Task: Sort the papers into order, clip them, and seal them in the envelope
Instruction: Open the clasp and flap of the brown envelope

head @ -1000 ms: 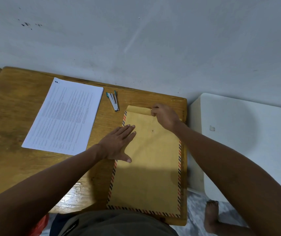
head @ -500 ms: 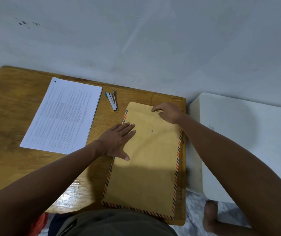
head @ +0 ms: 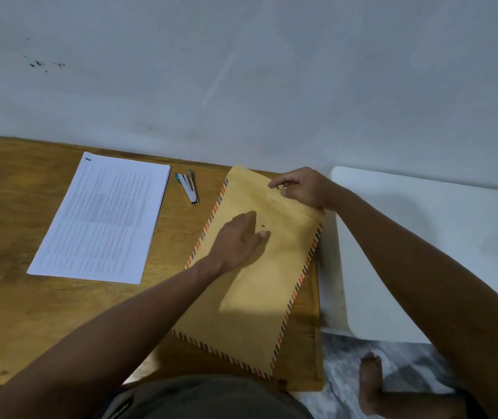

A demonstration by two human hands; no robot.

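Head view: right hand (head: 305,187) pinches, between thumb and forefinger, something small at the flap of a brown envelope (head: 250,285), the grip closed there; what the fingers hold is too small to name. Left hand (head: 237,240) lies flat and open on the envelope's upper half, fingers spread and pressing down, gripping nothing, just beside a small round fastener (head: 263,226) on the envelope's face. The envelope, edged with red and blue stripes, lies slanted on the right part of a wooden table (head: 15,313), its far end near the wall and its near corner by the person's lap. A stapler (head: 187,189) with teal ends rests on the table just left of the envelope's far end. Farther left, well apart from both hands, a stack of printed papers (head: 102,217) lies flat. A white table (head: 441,237) stands to the right, beside the wooden one, with a bare foot (head: 370,382) on the floor below it.
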